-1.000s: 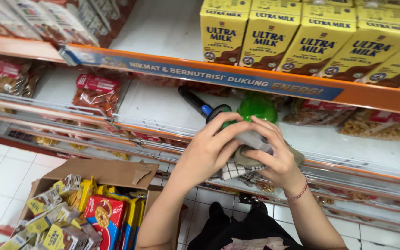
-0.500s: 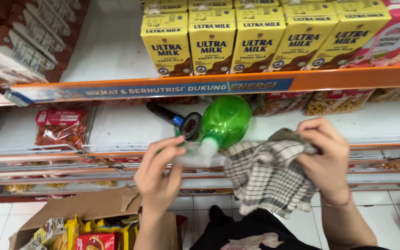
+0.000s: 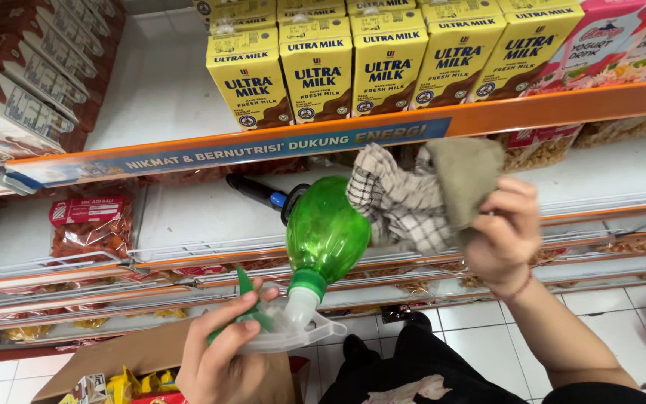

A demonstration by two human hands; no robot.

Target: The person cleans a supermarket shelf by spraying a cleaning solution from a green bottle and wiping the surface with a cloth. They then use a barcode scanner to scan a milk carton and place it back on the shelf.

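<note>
My left hand (image 3: 222, 359) grips the green spray bottle (image 3: 327, 232) by its trigger head, my right hand (image 3: 499, 232) clutches the checked cloth (image 3: 405, 198) before the white shelf (image 3: 188, 209); I'd keep the nozzle aimed there, cloth bunched.

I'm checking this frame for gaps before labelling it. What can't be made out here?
Head view only:
- Black tool on the shelf: its far end hidden behind the green spray bottle.
- Box on the floor: cut off by the bottom edge; contents barely show.
- Left hand: wrist cut off by the bottom edge.
- Snack bags behind the right hand: partly hidden by the cloth.
</note>
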